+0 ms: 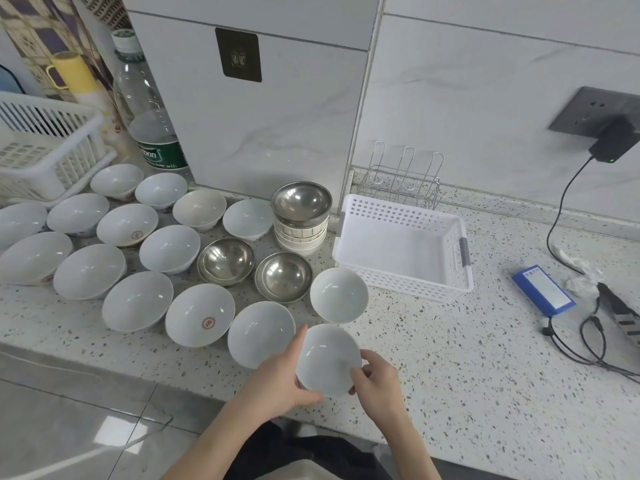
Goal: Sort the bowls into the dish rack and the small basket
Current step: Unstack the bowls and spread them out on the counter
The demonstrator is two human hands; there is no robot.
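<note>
At six o'clock, nearest the person, both hands hold one small white ceramic bowl (328, 360) just above the speckled terrazzo counter (450, 358): the left hand (280, 382) curls round its left rim and underside, and the right hand (375, 384) pinches its right rim with thumb inside. Touching the left hand at its ten o'clock sits a larger white bowl (259, 332), and just beyond the held bowl at twelve o'clock stands another small white bowl (338, 294). From there toward nine o'clock spread many white bowls, one with a red seal mark (199, 315) in its well, and two shallow steel bowls (284, 277) lie between them and the far wall. Behind these rises a stack of ribbed white bowls topped by a steel bowl (301, 202). At one o'clock the small white perforated plastic basket (401, 247) holds nothing, with a wire rack (405, 181) behind it. At ten o'clock, far left, the white slatted dish rack (45, 147) holds no bowl that shows, beside a clear plastic water bottle (149, 109). At three o'clock lie a blue battery pack (543, 291) and black cables (575, 341)
</note>
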